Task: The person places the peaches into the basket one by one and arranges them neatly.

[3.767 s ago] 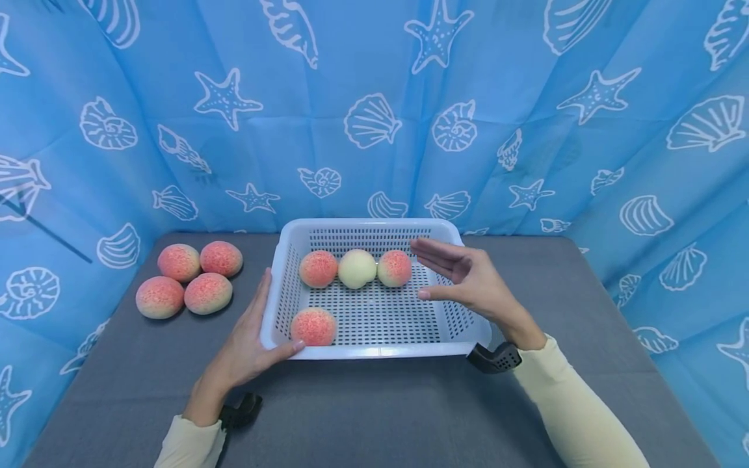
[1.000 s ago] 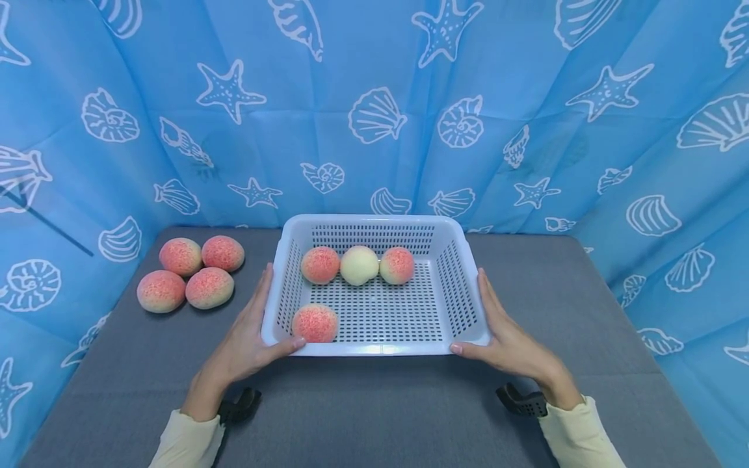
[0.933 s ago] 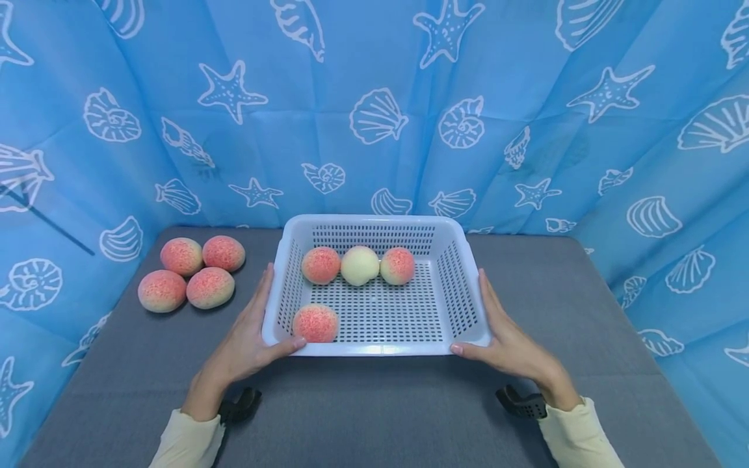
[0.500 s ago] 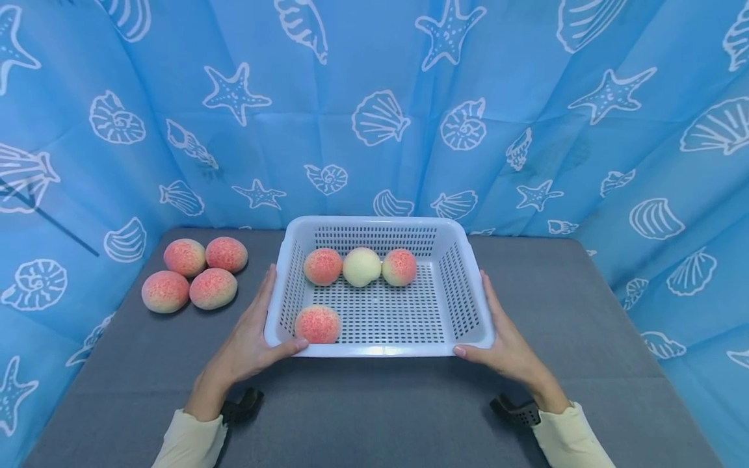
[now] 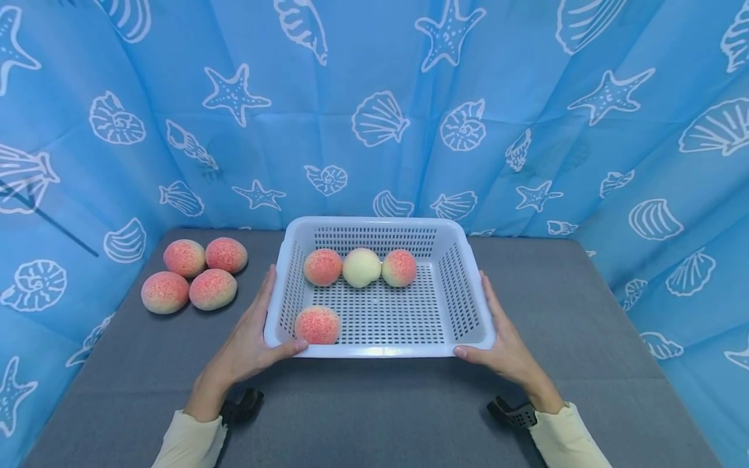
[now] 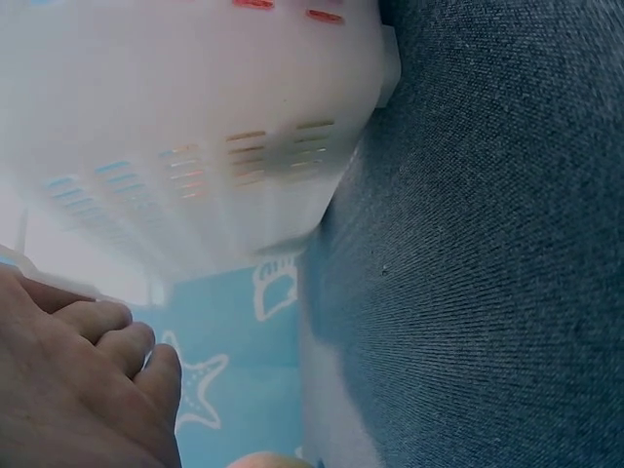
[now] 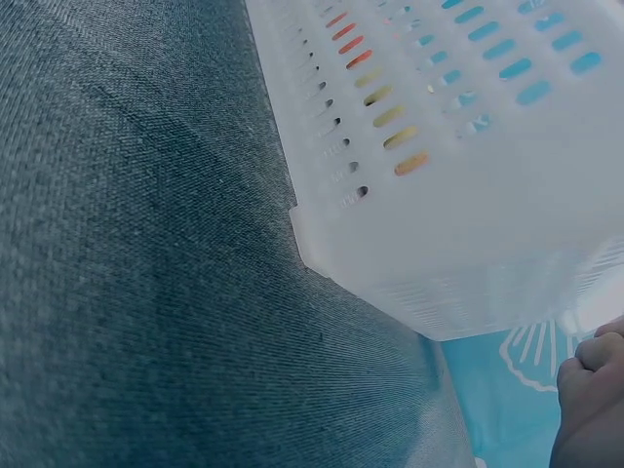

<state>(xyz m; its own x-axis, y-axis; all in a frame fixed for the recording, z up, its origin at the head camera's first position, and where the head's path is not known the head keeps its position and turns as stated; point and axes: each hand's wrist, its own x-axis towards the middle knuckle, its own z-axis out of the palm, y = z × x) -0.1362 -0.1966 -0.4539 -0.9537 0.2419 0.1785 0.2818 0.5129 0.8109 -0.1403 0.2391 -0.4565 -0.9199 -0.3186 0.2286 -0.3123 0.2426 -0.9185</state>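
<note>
A white perforated plastic basket (image 5: 386, 351) sits on the grey cloth. My left hand (image 5: 248, 344) grips its near left corner, thumb over the front rim and fingers along the left side. At the near right corner my right hand (image 5: 497, 341) holds it the same way. Inside, a red peach (image 5: 323, 267), a pale cream peach (image 5: 361, 268) and a red-and-cream peach (image 5: 399, 268) form a row towards the back. Another peach (image 5: 317, 325) lies in the front left corner. Both wrist views show curled fingers up by the rim of the basket's side wall (image 6: 195, 117).
Several more peaches (image 5: 213, 289) are clustered on the grey cloth-covered table (image 5: 374, 416) left of the basket. A blue curtain (image 5: 374, 162) with white shells and starfish hangs behind and along both sides of the table.
My right hand, open over the basket's right part in the oldest frame, has moved to its near right corner and grips it. The left hand, basket and peaches have stayed put.
</note>
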